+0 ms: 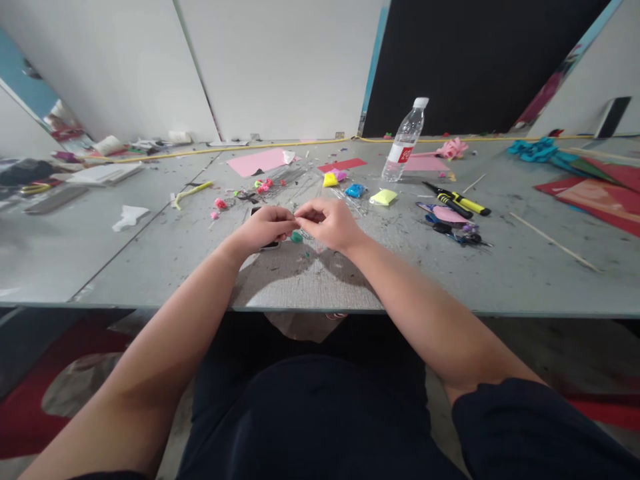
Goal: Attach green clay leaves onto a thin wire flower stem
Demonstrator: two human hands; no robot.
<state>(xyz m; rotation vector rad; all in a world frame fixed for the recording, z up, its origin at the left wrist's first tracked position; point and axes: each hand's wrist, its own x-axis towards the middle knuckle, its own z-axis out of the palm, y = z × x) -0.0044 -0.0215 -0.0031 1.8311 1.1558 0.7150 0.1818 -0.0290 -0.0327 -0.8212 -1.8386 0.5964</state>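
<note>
My left hand [263, 229] and my right hand [330, 224] meet above the grey table [500, 267], fingertips pinched together on something small and thin that I cannot make out. A small green piece [297, 236] lies just below the fingertips, between the hands. A dark flat object [270, 245] shows under my left hand. Thin wires [290, 183] lie scattered just beyond the hands.
A clear water bottle [405, 141] stands at the back. Yellow, blue and purple clay bags [356, 191] lie behind the hands, small pink pieces [220, 203] to the left, yellow-black tools [457, 200] and scissors to the right. Pink paper sheets [260, 161], wooden sticks [553, 242], red sheets [600, 197].
</note>
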